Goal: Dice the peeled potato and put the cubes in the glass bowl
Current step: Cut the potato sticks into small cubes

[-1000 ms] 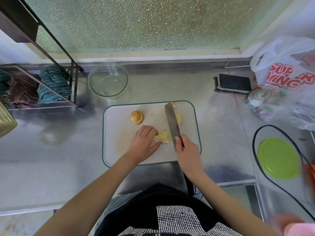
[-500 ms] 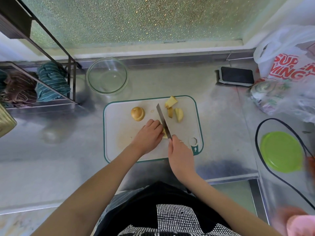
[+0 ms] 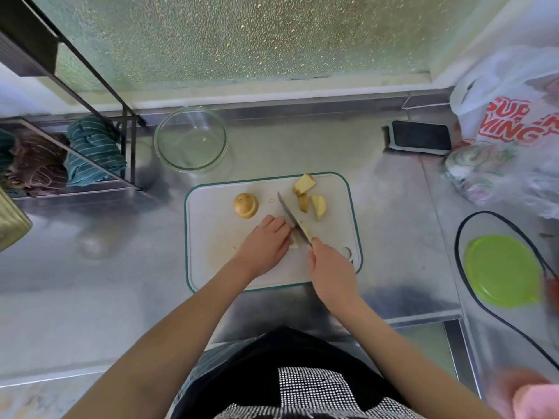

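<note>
Your right hand [image 3: 331, 267] grips the knife [image 3: 294, 220], blade tilted lower than before — left hand [image 3: 266, 244], fingers curled together, still pins the potato piece [image 3: 294, 244].

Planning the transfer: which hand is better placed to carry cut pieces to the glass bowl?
Left. The left hand is on the bowl's side; the right hand grips the knife.

Frosted window [image 3: 242, 37] at back, daylit; steel counter [image 3: 90, 282]; wire rack [image 3: 90, 122] far left
</note>
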`<state>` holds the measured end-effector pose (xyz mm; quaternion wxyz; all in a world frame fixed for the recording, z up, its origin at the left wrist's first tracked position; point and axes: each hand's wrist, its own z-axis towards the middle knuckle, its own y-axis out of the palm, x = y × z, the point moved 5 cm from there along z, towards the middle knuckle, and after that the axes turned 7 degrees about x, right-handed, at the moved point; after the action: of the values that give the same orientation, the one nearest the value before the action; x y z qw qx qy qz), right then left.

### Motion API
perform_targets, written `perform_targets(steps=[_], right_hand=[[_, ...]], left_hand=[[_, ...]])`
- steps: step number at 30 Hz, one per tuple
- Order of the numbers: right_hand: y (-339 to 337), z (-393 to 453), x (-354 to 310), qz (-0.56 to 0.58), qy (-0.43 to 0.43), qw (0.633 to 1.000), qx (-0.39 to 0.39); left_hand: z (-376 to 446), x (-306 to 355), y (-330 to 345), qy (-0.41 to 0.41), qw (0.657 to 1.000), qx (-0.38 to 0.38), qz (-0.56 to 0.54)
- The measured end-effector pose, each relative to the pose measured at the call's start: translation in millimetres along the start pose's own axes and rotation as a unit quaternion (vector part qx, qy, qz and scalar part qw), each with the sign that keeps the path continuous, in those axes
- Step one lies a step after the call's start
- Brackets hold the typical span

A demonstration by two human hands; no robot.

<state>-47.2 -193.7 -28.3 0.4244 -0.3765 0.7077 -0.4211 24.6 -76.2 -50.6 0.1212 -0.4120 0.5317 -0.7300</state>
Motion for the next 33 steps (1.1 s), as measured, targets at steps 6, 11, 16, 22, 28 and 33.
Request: perform_targets(steps=[6, 11, 16, 22, 28, 33], right_hand=[[-17.7, -3.1, 1.5, 0.081, 0.02, 0.996, 0.045], [-17.5, -7.1, -7.1, 0.117, 0.022, 0.992, 0.032], [-11.2, -8.0, -9.6, 0.118, 0.008, 0.993, 0.021], [-6.3, -11.7, -18.7, 0.121, -0.014, 0.992, 0.023], [1.0, -12.7, -20.5, 0.101, -0.024, 0.994, 0.036], [10.3, -13.5, -21.0, 0.096, -0.016, 0.995, 0.024]], left_hand=[[-17.6, -12.3, -9.5, -0.178, 0.977, 0.06, -0.099], [-29.4, -14.4, -4.3, -0.181, 0.98, 0.043, -0.077], [-28.0, -7.6, -5.4, -0.189, 0.977, 0.071, -0.072], [-31.4, -10.2, -5.1, -0.212, 0.97, 0.085, -0.085], [-32.7, -8.0, -6.0, -0.215, 0.97, 0.094, -0.072], [-31.1, -7.4, -7.7, -0.214, 0.97, 0.09, -0.076]])
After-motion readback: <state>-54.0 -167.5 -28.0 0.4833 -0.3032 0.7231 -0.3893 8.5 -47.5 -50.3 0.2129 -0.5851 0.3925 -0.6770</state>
